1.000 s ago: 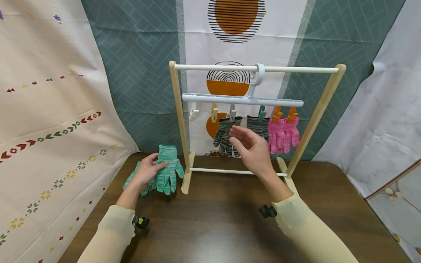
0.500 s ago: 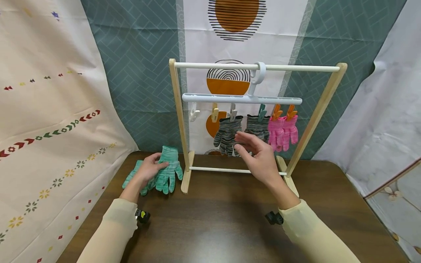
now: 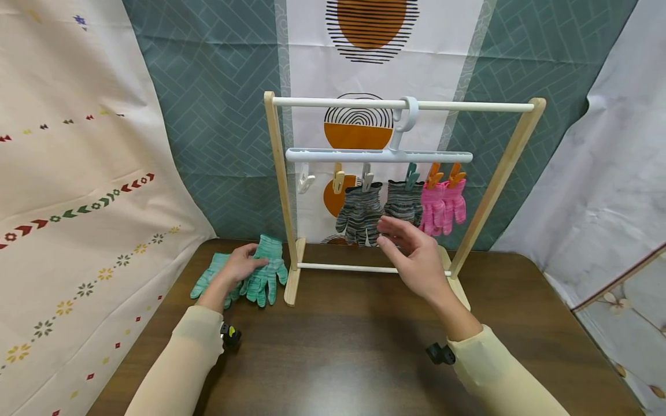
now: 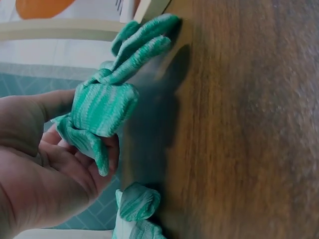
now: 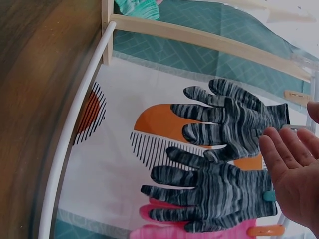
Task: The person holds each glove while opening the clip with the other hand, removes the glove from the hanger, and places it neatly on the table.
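Observation:
At the left of the table, my left hand [image 3: 240, 267] pinches a green striped glove [image 4: 102, 107] between thumb and fingers. The glove's fingers point down toward the table in the head view. A second green glove [image 3: 210, 273] lies on the table, partly behind that hand. My right hand [image 3: 420, 267] is raised in front of the rack with relaxed fingers and nothing in it. Beyond it hang two grey-and-black striped gloves [image 5: 239, 122], held by a grey clip [image 3: 367, 178] and a teal clip [image 3: 412, 177]. Two pink gloves [image 3: 454, 202] hang from orange clips [image 3: 434, 176].
A wooden rack [image 3: 494, 193] with white bars stands at the back of the brown table [image 3: 333, 352]. From its top bar hangs a white hanger [image 3: 343, 155]. On the hanger's left, a white clip [image 3: 305, 180] and a cream clip [image 3: 338, 179] hold nothing.
My right hand has drifted right and down, away from the striped gloves. The held green glove has tilted and sunk slightly with my left hand still pinching it.

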Motion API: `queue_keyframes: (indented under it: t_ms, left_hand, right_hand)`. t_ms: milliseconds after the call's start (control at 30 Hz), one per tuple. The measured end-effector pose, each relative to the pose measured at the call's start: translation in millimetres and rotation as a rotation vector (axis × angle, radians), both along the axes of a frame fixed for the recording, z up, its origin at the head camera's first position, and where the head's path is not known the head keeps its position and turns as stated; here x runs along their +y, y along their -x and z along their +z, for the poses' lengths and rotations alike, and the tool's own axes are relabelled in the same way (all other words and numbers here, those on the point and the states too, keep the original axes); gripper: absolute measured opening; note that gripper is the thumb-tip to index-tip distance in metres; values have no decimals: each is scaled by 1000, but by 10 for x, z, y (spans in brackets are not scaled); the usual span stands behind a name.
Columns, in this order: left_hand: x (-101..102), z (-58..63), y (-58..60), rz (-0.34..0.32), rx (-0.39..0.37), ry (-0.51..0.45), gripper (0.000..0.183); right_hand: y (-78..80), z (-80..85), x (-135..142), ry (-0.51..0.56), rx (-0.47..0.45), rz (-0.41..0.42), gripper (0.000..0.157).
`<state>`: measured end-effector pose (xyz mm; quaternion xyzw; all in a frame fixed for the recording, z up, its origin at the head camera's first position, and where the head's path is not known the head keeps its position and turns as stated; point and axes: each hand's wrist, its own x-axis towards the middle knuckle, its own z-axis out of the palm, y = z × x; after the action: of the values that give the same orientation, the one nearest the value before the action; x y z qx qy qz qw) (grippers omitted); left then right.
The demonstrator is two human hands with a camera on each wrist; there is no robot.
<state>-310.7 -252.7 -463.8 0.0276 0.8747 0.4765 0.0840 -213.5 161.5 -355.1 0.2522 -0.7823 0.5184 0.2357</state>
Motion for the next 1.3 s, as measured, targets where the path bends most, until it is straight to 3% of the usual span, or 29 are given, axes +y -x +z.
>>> queue_keyframes:
  t_ms: [367,600,933,1300]
  left_hand:
    - [33,-53,31,40,-19,74,65]
    - [29,-107,35,70,28,154,63]
    - [101,-108,-60,120,108,281,59]
    - [133,-126,-107,147,150,318,59]
  right_hand:
    - [-17,-28,72,0,0,-22,41]
    - [-6,-48,122,-12,9,-52,42]
    - [26,-50,203,-24,40,-76,44]
    - [61,-5,239,-30,49,-100,44]
